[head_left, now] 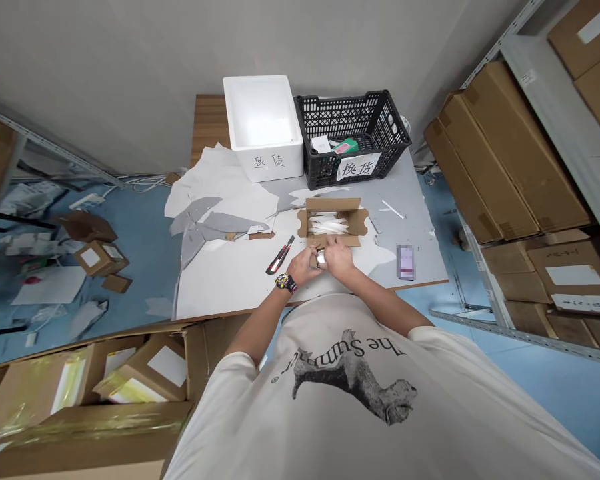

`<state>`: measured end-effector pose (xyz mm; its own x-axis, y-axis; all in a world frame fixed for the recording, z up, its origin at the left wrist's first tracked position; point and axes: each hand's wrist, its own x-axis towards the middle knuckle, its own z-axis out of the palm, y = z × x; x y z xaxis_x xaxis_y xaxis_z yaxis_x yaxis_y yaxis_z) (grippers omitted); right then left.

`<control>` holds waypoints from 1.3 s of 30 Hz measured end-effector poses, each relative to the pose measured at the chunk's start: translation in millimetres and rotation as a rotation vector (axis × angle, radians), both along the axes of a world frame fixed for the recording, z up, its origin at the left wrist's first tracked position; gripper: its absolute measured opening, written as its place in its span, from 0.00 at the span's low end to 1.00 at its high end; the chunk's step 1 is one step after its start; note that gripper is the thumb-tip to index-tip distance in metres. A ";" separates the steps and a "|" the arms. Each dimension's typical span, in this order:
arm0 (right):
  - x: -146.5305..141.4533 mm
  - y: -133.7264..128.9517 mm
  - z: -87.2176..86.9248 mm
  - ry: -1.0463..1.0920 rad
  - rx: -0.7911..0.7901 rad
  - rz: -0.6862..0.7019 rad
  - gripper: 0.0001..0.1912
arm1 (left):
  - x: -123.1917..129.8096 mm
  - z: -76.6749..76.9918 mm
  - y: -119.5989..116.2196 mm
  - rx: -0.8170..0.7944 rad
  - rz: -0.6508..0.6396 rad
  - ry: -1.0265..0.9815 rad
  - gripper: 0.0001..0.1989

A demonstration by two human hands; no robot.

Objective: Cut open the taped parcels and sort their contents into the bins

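Close to the table's front edge, my left hand [304, 265] and my right hand [339, 258] come together with fingers closed around a small shiny whitish object [321, 259]. Fingers hide most of it, so its kind cannot be made out. Just beyond them stands an open cardboard box [333, 203], its flaps spread and crumpled white paper [325, 223] inside. To the left of my left hand lies a red-and-black utility knife [280, 256]. A watch [286, 283] is on my left wrist.
At the back of the table [220, 293] stand a white foam box [270, 163] and a black plastic crate [325, 175] with small packages. A phone [406, 262] lies at right. Torn covering lies at left. Shelves with cartons [525, 160] flank the right; a large carton [95, 423] sits front left.
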<state>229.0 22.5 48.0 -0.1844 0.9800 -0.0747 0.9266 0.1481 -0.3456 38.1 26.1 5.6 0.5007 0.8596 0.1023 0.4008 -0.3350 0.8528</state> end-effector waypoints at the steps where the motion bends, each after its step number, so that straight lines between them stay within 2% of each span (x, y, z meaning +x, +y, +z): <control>1: -0.3 -0.3 2.7 -0.003 -0.014 -0.001 0.16 | 1.0 -1.2 -1.3 -0.004 0.013 -0.006 0.28; 5: 0.5 -5.9 23.3 -0.036 -0.102 -0.046 0.16 | 4.6 -0.4 -3.6 -0.013 0.041 -0.006 0.28; 8: -0.1 -14.2 41.5 -0.010 -0.112 -0.079 0.16 | 7.4 0.9 -4.3 -0.003 0.068 -0.009 0.26; 13: 2.0 -26.0 80.1 0.056 -0.030 -0.128 0.17 | 8.6 -5.7 -2.6 0.035 0.090 -0.048 0.24; 16: 13.8 -21.8 111.5 0.231 0.035 -0.197 0.19 | 5.4 -8.0 1.1 0.088 0.066 -0.112 0.29; 19: 33.5 -8.1 141.4 0.450 0.134 -0.270 0.20 | -1.3 2.4 4.1 0.140 0.062 -0.138 0.35; 22: 54.1 7.9 161.3 0.599 0.240 -0.333 0.18 | -8.2 27.1 5.5 0.165 0.137 -0.130 0.41; 24: 65.1 16.2 167.4 0.678 0.274 -0.376 0.17 | -9.8 47.4 6.7 0.121 0.207 -0.157 0.41; 26: 72.7 21.5 168.3 0.774 0.275 -0.414 0.17 | -7.3 66.5 9.7 0.004 0.239 -0.247 0.39; 28: 77.1 24.4 165.6 0.892 0.260 -0.429 0.17 | -1.9 82.2 14.8 -0.187 0.222 -0.386 0.39; 31: 80.6 25.7 159.1 1.061 0.232 -0.385 0.19 | 5.7 99.9 24.5 -0.564 0.192 -0.599 0.45; 34: 83.6 25.2 154.3 1.171 0.235 -0.311 0.28 | 6.4 114.1 31.5 -0.832 0.190 -0.737 0.46; 36: 85.6 24.2 153.2 1.204 0.241 -0.274 0.35 | 4.0 122.5 32.5 -0.881 0.178 -0.770 0.44; 39: 87.2 22.1 153.3 1.224 0.208 -0.238 0.42 | 1.2 131.9 28.4 -0.779 0.187 -0.775 0.40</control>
<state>316.2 44.6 201.2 0.1581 0.9711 0.1786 0.0282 0.1764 -0.9839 39.3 54.6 137.5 0.3916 0.8799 -0.2693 -0.3425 0.4110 0.8449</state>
